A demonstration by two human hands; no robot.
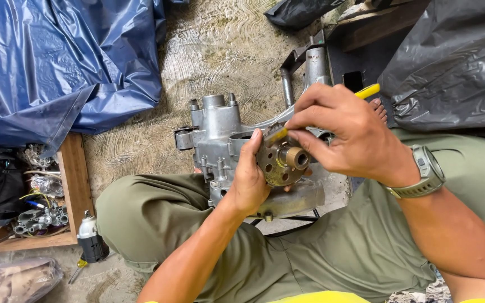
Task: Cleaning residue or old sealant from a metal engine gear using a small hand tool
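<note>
Here, what I see from the head view:
Left grip: my left hand (249, 182) is wrapped round the near edge of the round perforated disc (279, 160), thumb up along its rim at nine o'clock, grasping it.
Right grip: my right hand (346, 134) comes in from three o'clock, fingers pinched on a yellow-handled tool (367, 91); its yellow tip shows at the disc's eleven o'clock, touching the face.
Disc: mid-frame, brass-coloured hub (297, 157) facing me, sitting against the engine casing (217, 132).
Casing: grey cast metal, resting across my lap on green trousers (164, 216); its studs point to twelve o'clock.
Wrist: a grey watch (425, 171) on the right arm, at three o'clock of the hand.
Floor: ribbed concrete (220, 50) beyond the casing.
Ten o'clock: blue tarpaulin (57, 62), well apart.
Two o'clock: black plastic sheet (456, 62).
Eight o'clock: wooden tray (74, 185) of small parts and wires, a grey and black power tool (91, 241) just beside it.
</note>
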